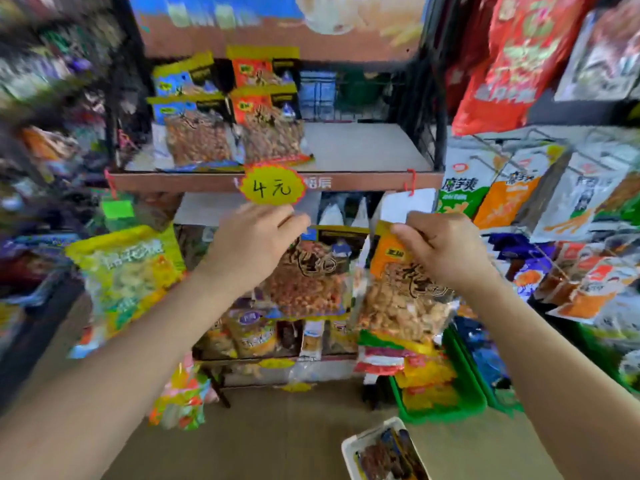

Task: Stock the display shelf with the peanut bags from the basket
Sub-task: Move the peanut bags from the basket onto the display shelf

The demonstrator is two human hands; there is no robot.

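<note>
Both hands are raised in front of a dark metal display shelf [346, 181]. The left hand [252, 244] pinches the top edge of a blue-labelled peanut bag [308, 278], which hangs below its fingers. The right hand [440, 251] grips the top of an orange-labelled peanut bag [401, 299] the same way, just beside the first bag.

On the shelf's upper board, four peanut bags already stand at the left: two blue-topped [194, 133] and two orange-topped [270, 123], one behind another; the right half of the board is bare. A yellow price tag [272, 187] marked "4元" hangs on the shelf's front rail, just above the left hand.

At the bottom edge, a white basket [349, 448] holds more bags, blurred. A green tray [446, 407] of snack packets sits at lower right.
</note>
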